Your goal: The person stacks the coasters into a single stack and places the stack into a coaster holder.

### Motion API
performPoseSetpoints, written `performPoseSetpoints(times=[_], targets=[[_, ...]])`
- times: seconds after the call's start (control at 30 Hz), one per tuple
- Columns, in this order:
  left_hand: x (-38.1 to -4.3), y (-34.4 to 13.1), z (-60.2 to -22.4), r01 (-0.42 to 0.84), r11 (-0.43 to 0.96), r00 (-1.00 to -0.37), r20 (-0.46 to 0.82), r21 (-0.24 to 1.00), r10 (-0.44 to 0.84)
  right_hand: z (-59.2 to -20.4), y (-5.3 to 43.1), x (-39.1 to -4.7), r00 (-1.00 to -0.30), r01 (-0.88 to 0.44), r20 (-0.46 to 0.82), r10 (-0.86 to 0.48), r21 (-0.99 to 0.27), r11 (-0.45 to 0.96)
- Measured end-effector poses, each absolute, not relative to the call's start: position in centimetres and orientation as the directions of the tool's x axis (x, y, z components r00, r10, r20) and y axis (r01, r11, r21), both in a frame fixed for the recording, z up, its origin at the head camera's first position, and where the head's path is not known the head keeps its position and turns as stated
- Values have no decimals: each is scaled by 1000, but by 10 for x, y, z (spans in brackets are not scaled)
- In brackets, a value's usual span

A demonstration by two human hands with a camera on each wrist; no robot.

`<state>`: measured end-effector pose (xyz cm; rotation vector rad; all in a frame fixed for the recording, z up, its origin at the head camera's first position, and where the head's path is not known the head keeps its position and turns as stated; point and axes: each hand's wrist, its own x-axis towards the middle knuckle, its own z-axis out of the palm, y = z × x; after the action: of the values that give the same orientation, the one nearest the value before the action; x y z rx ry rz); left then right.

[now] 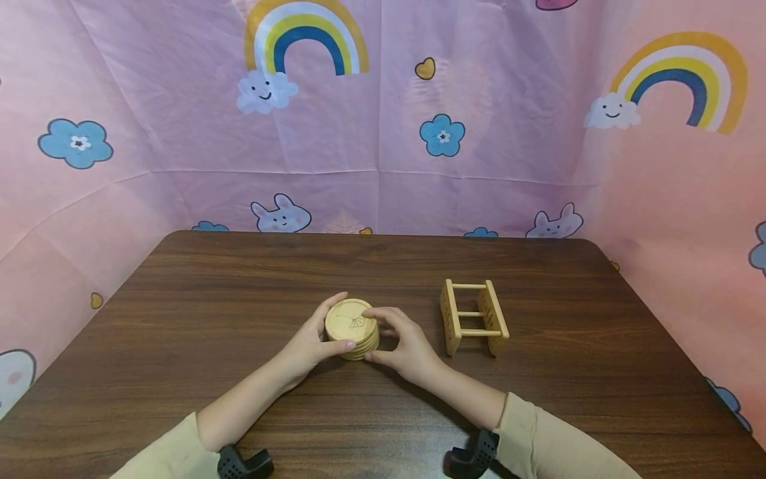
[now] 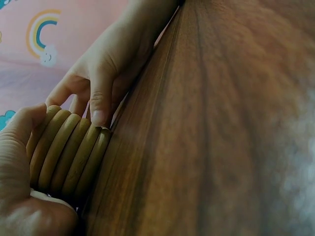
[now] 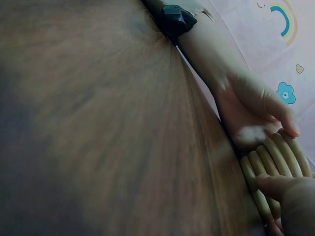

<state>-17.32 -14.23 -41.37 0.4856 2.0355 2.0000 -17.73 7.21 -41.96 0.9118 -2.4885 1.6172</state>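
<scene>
A stack of several round wooden coasters [image 1: 350,318] stands on the table between the two hands, with a line-drawn leaf on the top one. My left hand [image 1: 306,347] grips the stack from its left side, thumb in front and fingers behind. From the right, my right hand [image 1: 409,346] holds the same stack, its index finger on the top coaster and its thumb low on the side. The left wrist view has the coasters' rounded edges [image 2: 69,152] close up, the right thumb [image 2: 100,103] against the lower ones. The left fingers are mostly hidden behind the stack.
A small wooden rack [image 1: 492,309] with slotted sides and crossbars stands on the table to the right of the hands. The dark wood-grain table [image 1: 239,279] reaches back to a patterned cloth backdrop [image 1: 383,133]. Black wrist cameras [image 1: 244,462] sit at both cuffs.
</scene>
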Motion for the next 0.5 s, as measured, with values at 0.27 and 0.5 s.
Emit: performPoseSetpoints(times=[0.27,0.5], targets=[[-173,-142,-412,38,-26,-912,46,999,408,-424,73,-180,-808,-535,364,-463,-782,319],[-172,-141,-411,27,-38,-913,40,999,407,-422,73,-182,-794,-559,367,-486,-755,343]])
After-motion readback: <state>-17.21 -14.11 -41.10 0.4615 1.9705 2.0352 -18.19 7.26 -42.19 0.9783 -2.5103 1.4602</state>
